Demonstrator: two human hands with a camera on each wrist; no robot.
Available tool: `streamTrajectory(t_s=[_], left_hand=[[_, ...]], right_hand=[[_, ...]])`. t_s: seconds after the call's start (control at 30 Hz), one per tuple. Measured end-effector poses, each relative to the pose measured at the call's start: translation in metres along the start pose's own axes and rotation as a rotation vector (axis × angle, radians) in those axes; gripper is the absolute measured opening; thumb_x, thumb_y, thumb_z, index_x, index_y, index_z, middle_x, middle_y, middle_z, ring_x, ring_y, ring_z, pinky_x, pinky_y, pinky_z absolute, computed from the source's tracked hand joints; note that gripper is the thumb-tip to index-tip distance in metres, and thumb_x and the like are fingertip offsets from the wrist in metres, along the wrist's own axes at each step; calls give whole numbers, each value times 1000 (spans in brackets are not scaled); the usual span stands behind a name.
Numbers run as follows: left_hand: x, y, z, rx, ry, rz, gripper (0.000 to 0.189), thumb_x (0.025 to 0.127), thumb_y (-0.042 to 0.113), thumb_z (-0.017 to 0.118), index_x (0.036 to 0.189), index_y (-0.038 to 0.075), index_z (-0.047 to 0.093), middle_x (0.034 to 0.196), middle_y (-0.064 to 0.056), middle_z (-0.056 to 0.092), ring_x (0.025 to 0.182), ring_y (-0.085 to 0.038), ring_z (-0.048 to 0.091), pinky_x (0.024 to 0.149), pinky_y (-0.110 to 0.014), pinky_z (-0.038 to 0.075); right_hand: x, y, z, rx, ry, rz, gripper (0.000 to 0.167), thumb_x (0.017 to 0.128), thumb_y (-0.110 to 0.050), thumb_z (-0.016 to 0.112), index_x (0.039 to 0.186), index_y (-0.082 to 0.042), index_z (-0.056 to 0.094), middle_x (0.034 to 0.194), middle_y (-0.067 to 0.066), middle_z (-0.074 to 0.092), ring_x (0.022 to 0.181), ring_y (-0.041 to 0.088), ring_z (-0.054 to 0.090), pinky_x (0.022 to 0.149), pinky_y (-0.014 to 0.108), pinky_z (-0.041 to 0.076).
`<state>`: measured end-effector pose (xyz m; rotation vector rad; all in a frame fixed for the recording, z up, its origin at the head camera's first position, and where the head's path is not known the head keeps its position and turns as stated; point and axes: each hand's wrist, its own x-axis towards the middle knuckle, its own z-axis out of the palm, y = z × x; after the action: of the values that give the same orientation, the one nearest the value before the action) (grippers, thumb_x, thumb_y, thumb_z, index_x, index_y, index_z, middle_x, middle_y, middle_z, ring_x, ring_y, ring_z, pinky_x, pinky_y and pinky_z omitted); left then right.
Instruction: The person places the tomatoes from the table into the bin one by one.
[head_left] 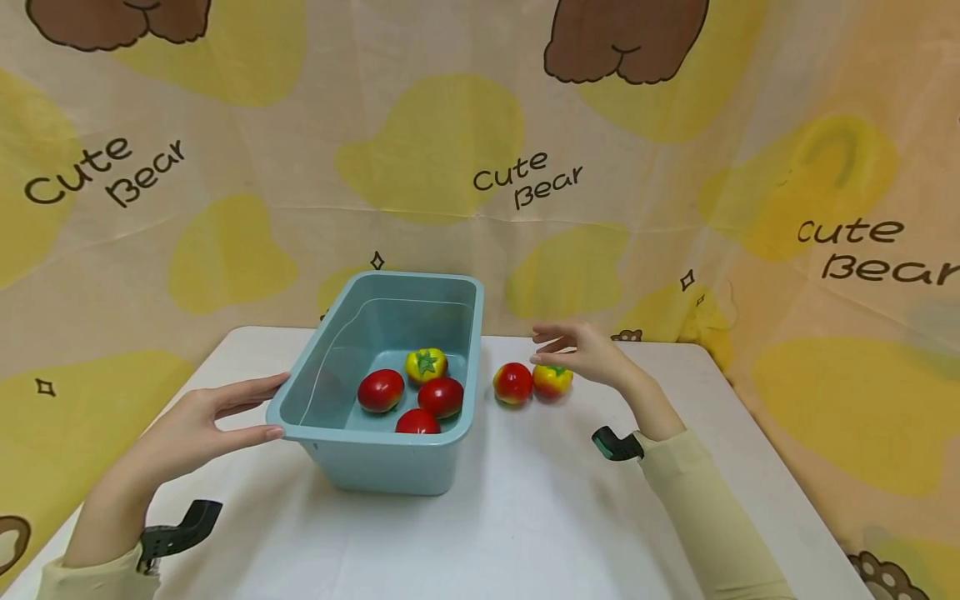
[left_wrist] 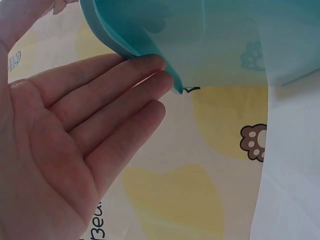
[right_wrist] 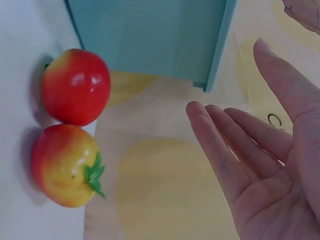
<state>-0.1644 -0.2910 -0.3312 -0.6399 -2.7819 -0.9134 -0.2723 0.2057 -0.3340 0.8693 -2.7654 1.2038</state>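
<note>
A light blue plastic bin (head_left: 390,462) stands on the table. Inside lie three red tomato-like fruits, one of them (head_left: 380,391) at the left, and a yellow one (head_left: 426,365) with a green calyx. My left hand (head_left: 202,425) rests straight fingers and thumb against the bin's left rim at its near corner. To the right of the bin, a red fruit (head_left: 513,384) and a yellow-red fruit (head_left: 552,382) with green leaves sit side by side. Over these two hovers my right hand (head_left: 588,354), its fingers loosely extended and holding nothing.
The white table (head_left: 525,517) runs back to a hanging cloth (head_left: 420,150) printed with bears and lettering. More of this cloth hangs along the left and right sides. Each wrist wears a black strap mount (head_left: 180,533).
</note>
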Motion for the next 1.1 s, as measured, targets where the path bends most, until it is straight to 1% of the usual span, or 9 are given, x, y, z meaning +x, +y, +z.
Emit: streamTrajectory(t_s=[0.17,0.27,0.4,0.53,0.63,0.77,0.9,1.1], left_hand=[[0,1,0,5,-3,-13,60,80,32,76,136,28,53,131,5,60,108,19,45,85,-2,38],[0,2,0,8,-1,-15,60,80,32,76,135,28,53,131,3,60,107,19,45,85,-2,38],[0,2,-1,10,-2,-17,60,80,32,76,136,28,53,131,2,60,108,19,46,85,-3,38],[0,1,-1,18,-12,-28,61,80,34,76,136,29,52,131,2,60,108,19,46,85,-4,39],[1,1,-2,25,-15,-34,61,80,35,76,136,29,52,131,1,60,107,19,45,85,-5,39],[1,1,-2,26,-15,-27,61,80,34,76,136,28,52,132,0,60,108,18,45,85,-5,39],[1,0,-1,25,-15,-25,61,80,34,76,136,30,52,132,3,59,109,18,45,86,-5,39],[1,0,-1,18,-13,-19,61,80,33,76,136,29,53,131,3,60,109,17,46,86,-5,40]], right_hand=[[-4,15,1,15,23,14,53,82,-30,75,126,-5,60,115,11,67,102,26,67,84,31,55],[-7,24,1,13,39,31,51,82,-28,75,124,-4,61,114,14,67,100,28,67,83,33,56],[-11,32,2,2,56,83,52,83,-29,74,125,-2,60,114,16,67,102,31,66,83,38,56],[-14,39,1,-33,69,143,56,83,-32,73,128,-3,58,118,15,66,105,31,64,86,42,54],[-17,45,0,-50,78,170,59,84,-34,73,131,-3,55,122,17,64,107,31,64,88,44,53],[-20,52,0,-50,93,179,61,85,-34,72,133,-3,53,124,18,62,109,32,63,89,46,52],[-22,59,0,-48,107,184,62,85,-33,71,136,-4,50,125,18,62,109,34,62,89,47,52],[-23,72,2,-59,125,193,64,85,-34,72,135,-2,50,125,19,61,110,35,61,89,46,52]])
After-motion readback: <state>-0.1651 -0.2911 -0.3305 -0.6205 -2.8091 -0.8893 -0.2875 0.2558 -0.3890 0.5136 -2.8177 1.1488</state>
